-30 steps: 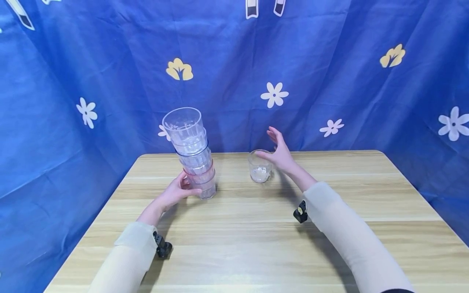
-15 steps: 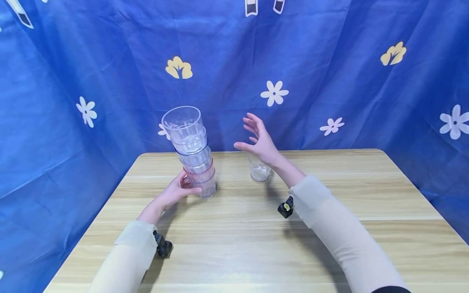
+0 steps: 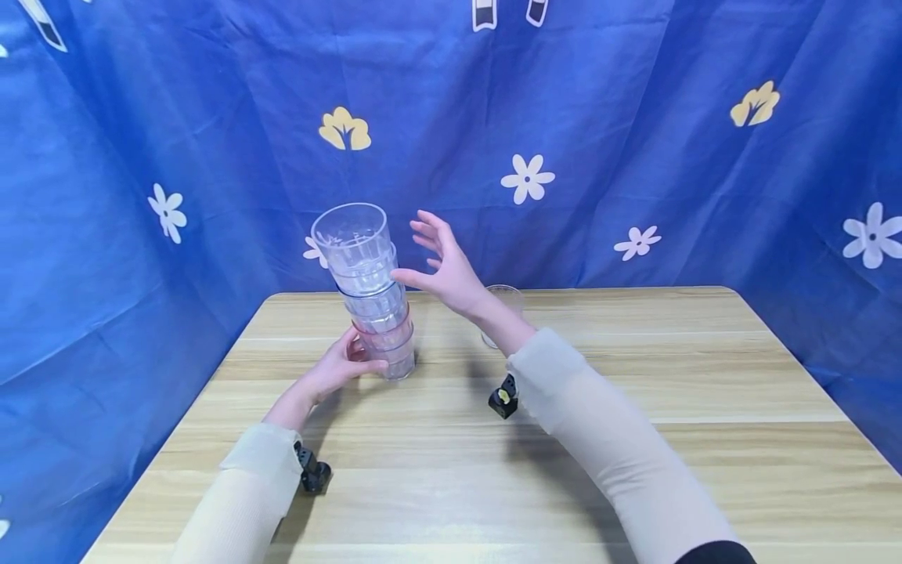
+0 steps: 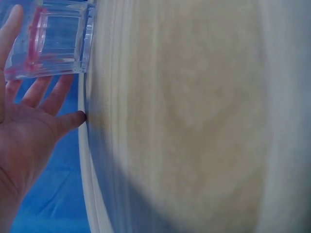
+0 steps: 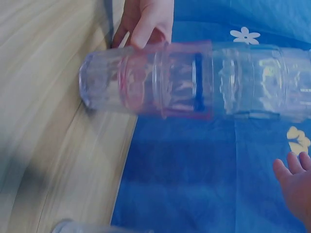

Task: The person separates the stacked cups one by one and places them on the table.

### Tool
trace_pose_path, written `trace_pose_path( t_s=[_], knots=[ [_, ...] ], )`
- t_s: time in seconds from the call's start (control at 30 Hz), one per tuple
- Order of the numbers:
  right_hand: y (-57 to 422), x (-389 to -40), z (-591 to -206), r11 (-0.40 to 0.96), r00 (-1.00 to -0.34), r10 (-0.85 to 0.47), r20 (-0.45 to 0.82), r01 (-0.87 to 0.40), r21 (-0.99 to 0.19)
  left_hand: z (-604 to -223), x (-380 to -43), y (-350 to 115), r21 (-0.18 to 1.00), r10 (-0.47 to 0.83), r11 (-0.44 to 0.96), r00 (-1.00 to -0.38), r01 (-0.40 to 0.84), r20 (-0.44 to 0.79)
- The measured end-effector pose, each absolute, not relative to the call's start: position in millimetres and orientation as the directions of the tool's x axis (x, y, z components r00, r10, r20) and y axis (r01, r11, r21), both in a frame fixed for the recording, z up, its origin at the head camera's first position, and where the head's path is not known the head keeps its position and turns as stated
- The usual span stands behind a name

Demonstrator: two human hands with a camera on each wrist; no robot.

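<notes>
Now the right hand (image 3: 451, 270), its fingers spread and empty, has swung from the lone clear, round, glass-like cup (image 3: 510, 294) near twelve o'clock to the two-o'clock side of the tilted column of clear, colour-banded cups (image 3: 377, 309), so both hands flank it. At eleven o'clock on the pale wooden surface (image 3: 423, 486), the left hand (image 3: 334, 372) grips that column low between thumb and fingers.

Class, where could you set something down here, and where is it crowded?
Bare table shows at the near middle, between left sleeve and right sleeve, and at right, between right sleeve and blue cloth. Towards the back it's crowded: the left hand at the cup stack, right hand beside it, lone cup nearby.
</notes>
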State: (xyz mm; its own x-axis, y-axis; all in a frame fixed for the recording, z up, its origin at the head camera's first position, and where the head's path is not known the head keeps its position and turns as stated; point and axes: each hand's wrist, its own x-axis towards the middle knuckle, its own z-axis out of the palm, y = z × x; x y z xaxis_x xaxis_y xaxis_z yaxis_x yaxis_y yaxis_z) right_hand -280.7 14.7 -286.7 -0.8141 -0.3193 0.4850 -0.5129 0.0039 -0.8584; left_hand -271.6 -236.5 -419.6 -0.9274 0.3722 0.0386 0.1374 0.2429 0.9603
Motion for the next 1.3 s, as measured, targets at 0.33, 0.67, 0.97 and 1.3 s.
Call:
trace_pose_path(
  t_s=[0.33, 0.67, 0.97, 1.3],
  knots=[
    [-15.1, -284.1, -279.4, 0.041, -0.808, -0.329, 0.488, -0.529, -0.848, -419.9, -272.1, -237.3, 0.961, 0.377, 0.245, -0.926, 0.13, 0.029],
    [-32.0, -280.3, -280.3, 0.082, -0.826, -0.296, 0.48, -0.523, -0.848, -420.8, -273.5, -238.6, 0.959, 0.372, 0.254, -0.928, 0.128, 0.025],
    [-38.3, -278.0, -279.3, 0.111, -0.816, -0.284, 0.504, -0.55, -0.828, -422.0, -274.3, -239.4, 0.961, 0.376, 0.243, -0.926, 0.13, 0.03],
    [-38.2, -277.8, -279.8, 0.144, -0.82, -0.288, 0.494, -0.547, -0.824, -421.1, -273.3, -239.6, 0.963, 0.384, 0.237, -0.923, 0.129, 0.029]
  ],
)
